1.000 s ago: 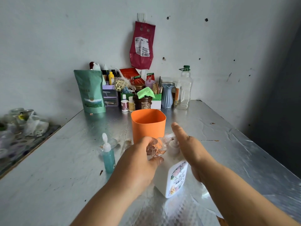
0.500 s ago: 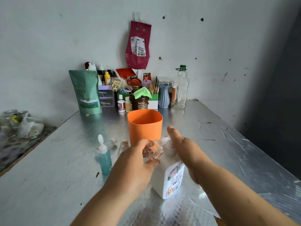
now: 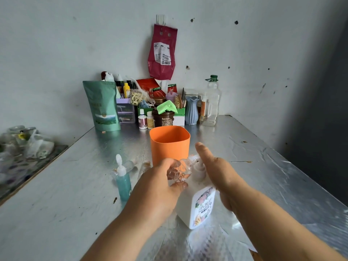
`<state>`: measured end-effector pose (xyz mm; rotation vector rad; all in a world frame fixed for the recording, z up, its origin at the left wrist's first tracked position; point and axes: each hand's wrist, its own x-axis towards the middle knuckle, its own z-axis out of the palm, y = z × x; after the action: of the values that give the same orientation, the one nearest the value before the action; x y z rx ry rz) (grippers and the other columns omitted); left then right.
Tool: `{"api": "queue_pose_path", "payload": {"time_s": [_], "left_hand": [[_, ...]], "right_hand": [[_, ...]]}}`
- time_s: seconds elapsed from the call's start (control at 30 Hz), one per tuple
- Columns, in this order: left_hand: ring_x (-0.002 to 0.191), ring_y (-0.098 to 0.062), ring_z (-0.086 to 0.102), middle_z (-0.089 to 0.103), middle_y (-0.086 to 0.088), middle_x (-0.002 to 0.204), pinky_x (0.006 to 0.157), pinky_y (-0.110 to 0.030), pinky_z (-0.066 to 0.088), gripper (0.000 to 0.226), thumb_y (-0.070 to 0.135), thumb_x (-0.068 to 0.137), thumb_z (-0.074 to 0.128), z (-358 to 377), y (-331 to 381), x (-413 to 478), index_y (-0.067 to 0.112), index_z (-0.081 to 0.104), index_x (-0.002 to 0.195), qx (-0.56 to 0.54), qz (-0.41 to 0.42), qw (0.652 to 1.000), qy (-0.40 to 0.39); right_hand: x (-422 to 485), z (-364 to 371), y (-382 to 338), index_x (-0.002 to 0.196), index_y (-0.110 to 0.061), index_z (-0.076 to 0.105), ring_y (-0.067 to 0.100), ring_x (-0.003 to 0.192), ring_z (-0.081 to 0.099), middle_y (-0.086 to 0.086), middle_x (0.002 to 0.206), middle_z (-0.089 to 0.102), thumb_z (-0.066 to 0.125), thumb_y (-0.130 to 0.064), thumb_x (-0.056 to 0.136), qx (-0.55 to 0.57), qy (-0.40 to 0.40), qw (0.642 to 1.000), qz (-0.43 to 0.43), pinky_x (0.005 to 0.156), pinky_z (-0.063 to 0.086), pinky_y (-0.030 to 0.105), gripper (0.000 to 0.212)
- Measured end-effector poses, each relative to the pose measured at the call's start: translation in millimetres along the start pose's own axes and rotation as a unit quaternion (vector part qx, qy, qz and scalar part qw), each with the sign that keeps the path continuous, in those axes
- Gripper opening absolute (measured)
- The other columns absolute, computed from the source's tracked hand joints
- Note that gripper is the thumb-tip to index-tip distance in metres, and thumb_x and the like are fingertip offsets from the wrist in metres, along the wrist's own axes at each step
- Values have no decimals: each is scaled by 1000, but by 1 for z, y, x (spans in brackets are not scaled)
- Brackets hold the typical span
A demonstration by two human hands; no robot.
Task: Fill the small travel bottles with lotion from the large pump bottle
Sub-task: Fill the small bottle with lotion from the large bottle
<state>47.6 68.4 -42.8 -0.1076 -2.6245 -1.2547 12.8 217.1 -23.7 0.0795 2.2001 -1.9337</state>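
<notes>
Head view.

Found upright near the middle of the foil-covered table (image 3: 66, 194): large pump bottle (image 3: 195, 206), white, flowered label turned to the right front.

Left hand (image 3: 156, 187): reaches in from lower centre, back of hand to the camera, fingers curled round small clear travel bottle (image 3: 178, 170). Grasps it raised and tilted, just beside pump head (image 3: 197, 167); nozzle contact not discernible.

Right hand (image 3: 220, 176): comes in from lower right, lies over the pump head with base of thumb against it. Thumb (image 3: 204, 153) straight, pointing away and upward. Remaining fingers tucked out of sight below the palm; clenched or released, cannot tell.

Noted just behind both hands: orange cup (image 3: 169, 146), upright. Noted left of the left hand: teal bottle (image 3: 123, 182) with white cap, standing apart. Beyond it, clear bottles lying on the table (image 3: 130, 164), detail too blurred.
</notes>
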Motion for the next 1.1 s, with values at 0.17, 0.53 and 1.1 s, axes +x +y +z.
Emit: {"api": "queue_pose_path", "payload": {"time_s": [0.17, 0.53, 1.1], "left_hand": [[103, 0, 62, 67, 21, 106, 91, -34, 51, 35, 28, 82, 76, 3, -8, 2, 40, 59, 110, -10, 3, 1000, -1], [98, 1, 63, 69, 19, 102, 89, -29, 52, 41, 31, 73, 83, 5, -11, -2, 33, 63, 109, -46, -29, 999, 3], [96, -3, 67, 72, 16, 102, 93, -38, 52, 39, 18, 76, 81, 14, -19, -9, 29, 66, 111, -159, -49, 985, 43]], "right_hand": [[7, -1, 4, 85, -7, 66, 4, 44, 64, -4, 53, 69, 38, -54, 98, -3, 25, 1000, -16, 33, 38, 9, 56], [-4, 3, -2, 70, -19, 57, -3, 38, 55, -12, 41, 59, 36, -58, 97, -32, 33, 999, -12, 49, 33, 15, 52], [1, 8, 2, 80, -14, 62, 10, 68, 58, 1, 77, 64, 39, -55, 97, -20, 83, 996, -34, 54, 33, 22, 50]]}}
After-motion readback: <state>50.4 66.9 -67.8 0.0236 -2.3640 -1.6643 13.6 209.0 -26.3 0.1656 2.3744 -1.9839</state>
